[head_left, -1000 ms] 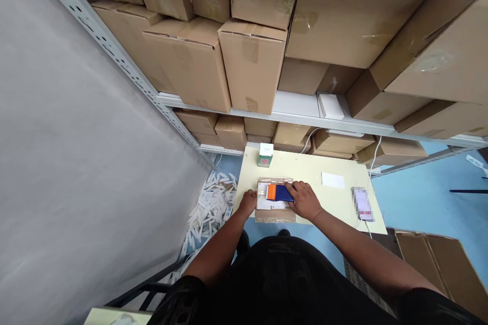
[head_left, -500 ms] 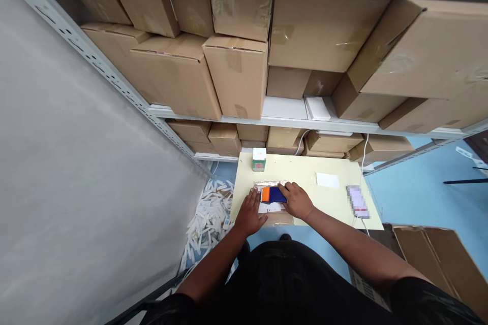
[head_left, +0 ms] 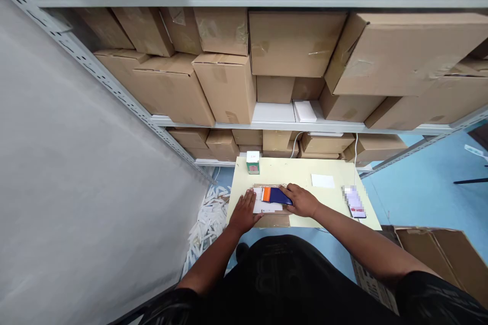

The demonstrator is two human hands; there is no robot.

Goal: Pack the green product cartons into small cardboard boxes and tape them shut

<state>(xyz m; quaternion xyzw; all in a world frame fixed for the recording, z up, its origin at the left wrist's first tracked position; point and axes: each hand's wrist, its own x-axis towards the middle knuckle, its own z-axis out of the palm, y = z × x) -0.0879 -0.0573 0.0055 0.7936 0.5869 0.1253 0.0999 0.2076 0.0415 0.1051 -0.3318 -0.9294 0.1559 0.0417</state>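
A flat brown parcel (head_left: 275,220) with a white label (head_left: 267,206) lies at the near edge of a pale yellow table (head_left: 328,198). My right hand (head_left: 302,200) grips a blue and orange scraper (head_left: 275,195) and holds it flat on the label. My left hand (head_left: 243,210) rests palm down on the parcel's left side, fingers spread.
A small green and white box (head_left: 252,161), a white card (head_left: 322,181) and a phone (head_left: 355,202) lie on the table. Metal shelving (head_left: 267,124) packed with cardboard boxes rises behind. White paper strips (head_left: 208,213) litter the floor at left. An open carton (head_left: 446,251) stands at right.
My left hand moved from the parcel's left edge onto its top. My right hand with the scraper stayed on the label. The camera tilted up, so more shelving shows.
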